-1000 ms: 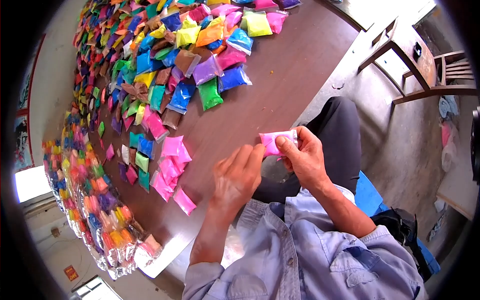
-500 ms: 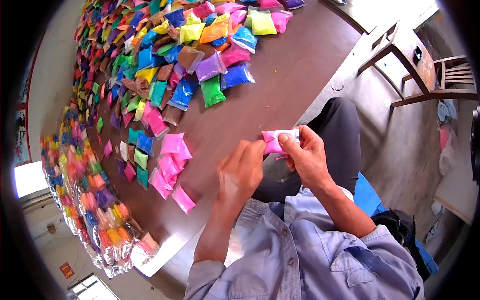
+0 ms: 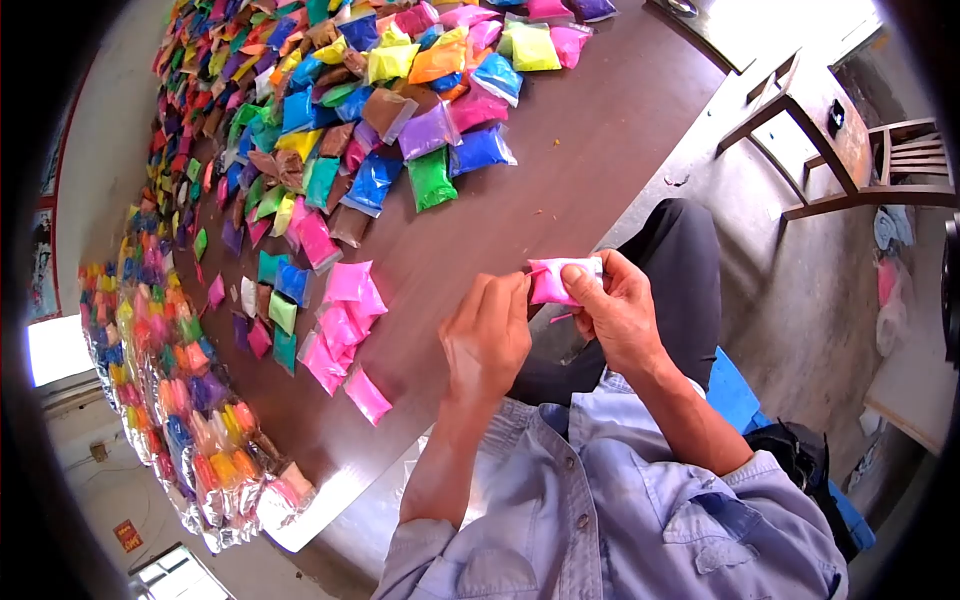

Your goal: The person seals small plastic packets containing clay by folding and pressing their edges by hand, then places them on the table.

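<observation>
Clamped between the thumb and fingers of the right hand [image 3: 622,312], a pink packet [image 3: 552,282] is held up in front of the body in the head view, above the lap and near the edge of a dark brown table [image 3: 560,130]. That thumb presses flat on the packet's upper face, with the other fingers curled around and beneath it. Drawn together at the packet's opposite end are the fingertips of the left hand [image 3: 488,330] (whether they pinch the plastic or merely touch it, I cannot tell). Just below the packet a thin pink strip [image 3: 560,318] sticks out

On the tabletop, near the left forearm, lies a cluster of pink packets [image 3: 342,315], some overlapping, with a single pink packet [image 3: 367,396] at its near end. Beside the cluster is a small group of packets in teal, blue, light green and other colours [image 3: 292,283]. Farther off, a large heap of many-coloured packets [image 3: 300,110] spreads over the table, a green packet [image 3: 431,180] at its near edge next to a blue packet [image 3: 483,149]. Clear bags filled with colourful pieces [image 3: 200,420] line the left side, and a wooden chair [image 3: 820,125] stands on the floor at the right
</observation>
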The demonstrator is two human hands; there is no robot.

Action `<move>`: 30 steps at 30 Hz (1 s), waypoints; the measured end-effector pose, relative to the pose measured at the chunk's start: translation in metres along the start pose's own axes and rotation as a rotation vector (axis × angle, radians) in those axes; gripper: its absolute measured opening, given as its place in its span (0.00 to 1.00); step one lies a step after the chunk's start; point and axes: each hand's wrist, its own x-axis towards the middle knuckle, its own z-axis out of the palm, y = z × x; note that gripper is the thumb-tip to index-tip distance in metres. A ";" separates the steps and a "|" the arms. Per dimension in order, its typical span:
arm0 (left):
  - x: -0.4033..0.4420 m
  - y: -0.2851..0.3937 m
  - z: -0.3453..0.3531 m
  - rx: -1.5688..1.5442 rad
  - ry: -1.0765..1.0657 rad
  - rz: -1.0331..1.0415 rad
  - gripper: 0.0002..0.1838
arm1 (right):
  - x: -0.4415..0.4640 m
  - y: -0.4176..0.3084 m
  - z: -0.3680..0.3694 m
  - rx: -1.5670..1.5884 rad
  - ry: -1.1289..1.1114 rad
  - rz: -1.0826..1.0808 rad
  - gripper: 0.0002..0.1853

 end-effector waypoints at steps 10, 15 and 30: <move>-0.010 0.008 -0.004 -0.050 0.006 -0.100 0.04 | -0.001 -0.001 0.000 -0.022 0.004 0.018 0.13; 0.009 0.002 0.002 0.030 -0.029 -0.017 0.04 | 0.000 -0.001 0.001 -0.067 0.012 0.013 0.13; 0.010 0.002 -0.008 -0.008 -0.016 -0.046 0.04 | -0.004 0.010 0.001 -0.131 0.032 -0.094 0.12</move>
